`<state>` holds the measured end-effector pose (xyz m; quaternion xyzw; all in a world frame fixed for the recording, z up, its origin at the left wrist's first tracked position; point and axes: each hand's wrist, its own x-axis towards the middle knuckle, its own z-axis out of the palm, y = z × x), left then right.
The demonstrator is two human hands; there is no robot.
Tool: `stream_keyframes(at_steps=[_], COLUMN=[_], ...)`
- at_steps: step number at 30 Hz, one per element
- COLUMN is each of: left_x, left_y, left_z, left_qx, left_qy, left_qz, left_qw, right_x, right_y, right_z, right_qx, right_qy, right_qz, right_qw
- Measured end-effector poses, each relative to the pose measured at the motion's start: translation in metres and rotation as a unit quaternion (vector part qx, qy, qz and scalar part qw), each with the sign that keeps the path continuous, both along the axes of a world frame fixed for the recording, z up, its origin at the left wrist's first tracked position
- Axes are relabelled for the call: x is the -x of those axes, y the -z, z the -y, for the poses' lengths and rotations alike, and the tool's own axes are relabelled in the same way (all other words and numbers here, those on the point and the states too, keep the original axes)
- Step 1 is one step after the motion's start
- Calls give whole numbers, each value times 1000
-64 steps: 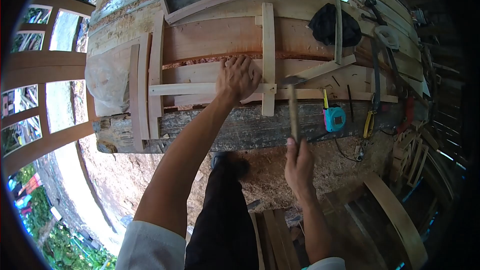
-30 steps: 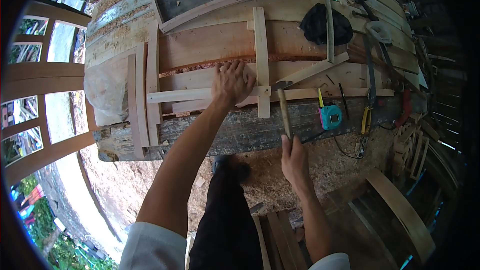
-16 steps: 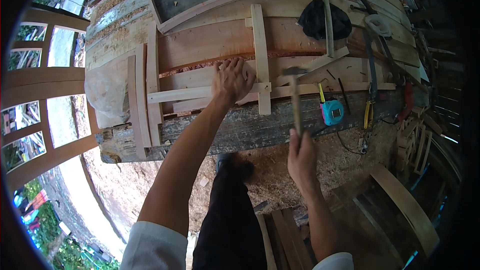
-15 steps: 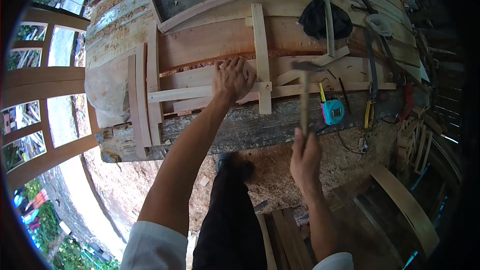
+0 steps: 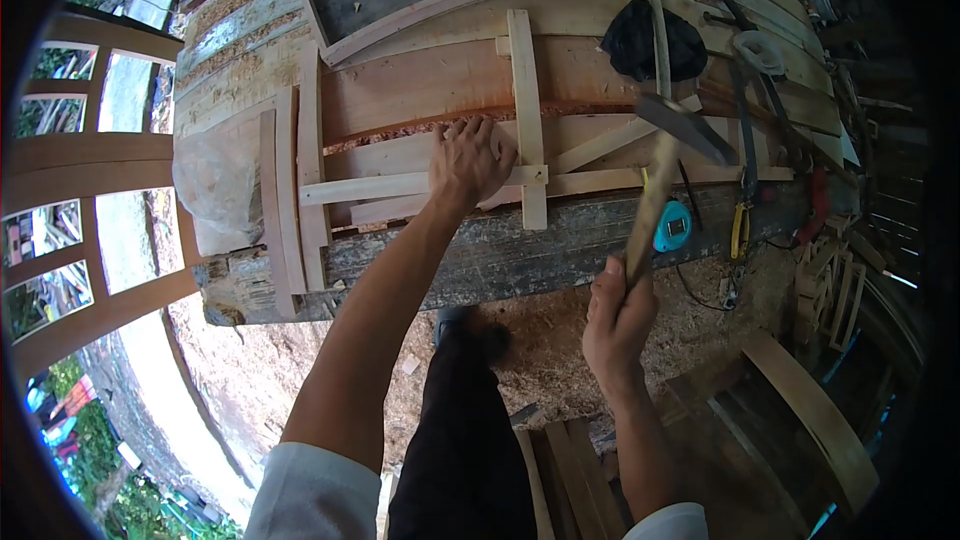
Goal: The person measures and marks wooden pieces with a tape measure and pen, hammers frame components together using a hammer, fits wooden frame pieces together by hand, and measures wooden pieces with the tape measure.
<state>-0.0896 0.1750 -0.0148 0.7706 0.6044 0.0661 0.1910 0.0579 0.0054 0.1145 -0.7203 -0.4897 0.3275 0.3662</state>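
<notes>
My left hand (image 5: 467, 163) presses down on a pale horizontal wooden strip (image 5: 370, 188), its fingers reaching over the strip's far side. The right end of that strip lies across an upright strip (image 5: 525, 90), and a small dark spot shows on the crossing. In my right hand (image 5: 618, 320) is the wooden handle of a hammer (image 5: 686, 130), raised to the right of the crossing with its metal head uppermost. Partly behind the handle sits a turquoise tape measure (image 5: 673, 227). At the left, another upright strip (image 5: 312, 130) passes under the horizontal strip.
A black plastic bag (image 5: 654, 40) lies on the boards beneath a thin stick. Farther right are a clamp (image 5: 735, 5), yellow-handled pliers (image 5: 740, 232) and a red-handled tool (image 5: 815, 205). Clear plastic (image 5: 215, 180) covers wood at the left. Wooden frames (image 5: 90, 150) stand beyond it.
The hammer in my right hand has risen and swung right, away from the strip crossing, and looks larger. My left hand stays on the horizontal strip.
</notes>
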Motion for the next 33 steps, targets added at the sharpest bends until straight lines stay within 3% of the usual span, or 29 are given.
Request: stream_keyframes(at_steps=[2,4,8,10,14,16,17,19,21,23,25,27,28,30,33], left_x=[-1,-1,-1,0,-1,-3,-2,0,0,-1,-1,0,1,-3,-1], left_y=[5,3,4,0,3,9,11,12,10,-1,2,3,2,1,3], left_z=[2,4,0,1,2,5,2,-1,1,-1,1,-1,-1,0,-1], left_qx=[-66,-58,-39,-33,-47,-56,-69,-71,-56,-18,-24,-33,-34,-37,-43], left_qy=[-10,-8,-2,-3,-8,-9,-10,-3,3,2,3,7,9,14,-1], left_qz=[28,26,23,18,16,17,15,11,11,4,2,-1,-2,3,23], left_qw=[997,998,999,999,999,998,997,997,998,1000,1000,999,999,999,999], right_x=[-1,-2,-1,-3,-6,-5,-10,-12,-12,-13,-8,-2,-1,-3,-10], right_y=[22,53,26,7,14,54,55,43,21,6,1,17,33,59,61], right_z=[8,13,9,1,3,14,17,8,2,-3,-2,5,10,18,22], right_qx=[-40,204,237,105,9,11,6,262,265,80,55,-71,-70,147,196], right_qy=[13,-120,-109,-28,5,-78,-74,-86,-68,-33,-10,22,24,-78,-41], right_qz=[-15,130,82,30,2,120,120,111,75,46,12,31,31,77,37], right_qw=[999,963,962,994,1000,990,990,955,959,995,998,997,997,983,979])
